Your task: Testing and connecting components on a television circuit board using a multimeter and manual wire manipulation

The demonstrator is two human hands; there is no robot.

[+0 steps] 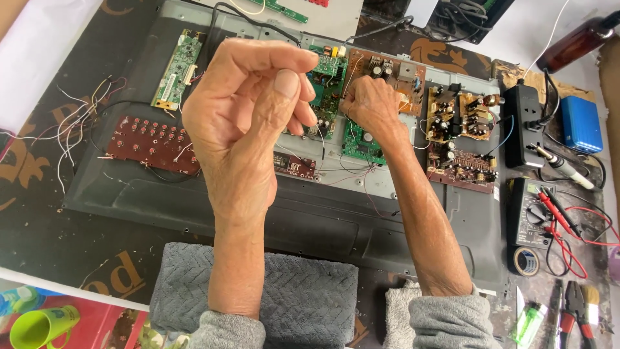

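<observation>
— What have you got in each hand?

— My left hand is raised over the middle of the grey back panel, fingers curled in, thumb and forefinger pinched together on a thin black wire that hangs down toward the boards. My right hand is farther off, knuckles up, fingers folded down onto the green circuit board. Whether that grip is clamped on anything, I cannot tell; the fingertips are hidden.

— How many boards can you count on the panel?

— Two green ones in the middle, one long green strip at the far left, one dark red board with rows of buttons at the left, one brown one behind my right hand, and two more brown boards to the right, one nearer than the other.

— And off to the right?

— One black power strip, one blue box, one soldering iron, one meter with red leads, one roll of tape, one green lighter, one pair of pliers.

— Near you?

— Two grey folded towels under my forearms, and one green cup on the surface at the near left.
</observation>
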